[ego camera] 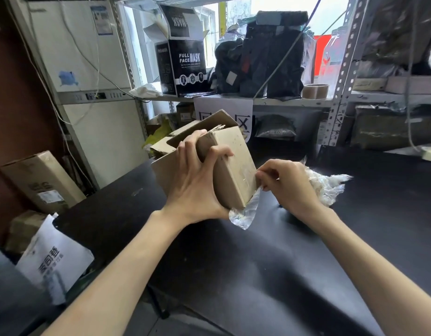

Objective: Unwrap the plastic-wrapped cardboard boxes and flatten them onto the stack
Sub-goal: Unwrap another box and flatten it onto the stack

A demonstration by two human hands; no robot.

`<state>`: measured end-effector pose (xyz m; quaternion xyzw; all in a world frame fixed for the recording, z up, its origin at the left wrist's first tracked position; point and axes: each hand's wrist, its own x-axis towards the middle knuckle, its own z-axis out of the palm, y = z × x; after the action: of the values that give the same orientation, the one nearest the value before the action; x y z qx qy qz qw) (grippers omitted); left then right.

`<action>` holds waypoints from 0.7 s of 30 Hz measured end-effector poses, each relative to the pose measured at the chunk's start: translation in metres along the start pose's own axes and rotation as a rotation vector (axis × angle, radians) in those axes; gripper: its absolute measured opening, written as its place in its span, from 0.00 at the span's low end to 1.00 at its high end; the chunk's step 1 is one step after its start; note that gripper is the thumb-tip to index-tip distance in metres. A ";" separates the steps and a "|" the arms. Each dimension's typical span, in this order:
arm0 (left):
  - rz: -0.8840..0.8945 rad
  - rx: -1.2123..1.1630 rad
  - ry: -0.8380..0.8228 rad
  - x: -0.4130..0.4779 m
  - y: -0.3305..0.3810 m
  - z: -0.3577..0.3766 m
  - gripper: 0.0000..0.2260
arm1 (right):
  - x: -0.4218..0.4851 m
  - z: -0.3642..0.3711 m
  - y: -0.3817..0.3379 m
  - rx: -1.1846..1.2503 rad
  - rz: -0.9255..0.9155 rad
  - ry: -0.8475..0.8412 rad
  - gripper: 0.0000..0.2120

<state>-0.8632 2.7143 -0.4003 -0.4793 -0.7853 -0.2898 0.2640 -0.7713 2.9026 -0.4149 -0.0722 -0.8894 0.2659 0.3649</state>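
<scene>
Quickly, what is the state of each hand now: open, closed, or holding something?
Left hand: closed, gripping the cardboard box.
Right hand: closed, pinching the plastic wrap at the box's edge.

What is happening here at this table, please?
A person is unwrapping a cardboard box over a black table. The left hand grips the box, its fingers curled over the top edge. The right hand pinches the clear plastic wrap at the box's lower right side; loose wrap hangs below the box and bunches behind that hand. The box is not yet flattened.
</scene>
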 end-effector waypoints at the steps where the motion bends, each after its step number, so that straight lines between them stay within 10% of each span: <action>1: 0.000 -0.003 0.000 0.000 -0.001 0.000 0.43 | -0.001 0.003 -0.001 -0.028 0.003 0.024 0.07; 14: -0.086 -0.103 0.120 -0.004 -0.017 -0.004 0.42 | 0.005 0.008 -0.023 0.816 0.759 0.113 0.13; 21: -0.110 -0.103 0.078 0.000 -0.017 -0.007 0.44 | 0.004 -0.004 -0.017 0.773 0.654 0.148 0.13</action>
<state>-0.8774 2.7029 -0.3992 -0.4367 -0.7835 -0.3626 0.2531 -0.7707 2.8909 -0.4011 -0.2252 -0.6287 0.6697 0.3248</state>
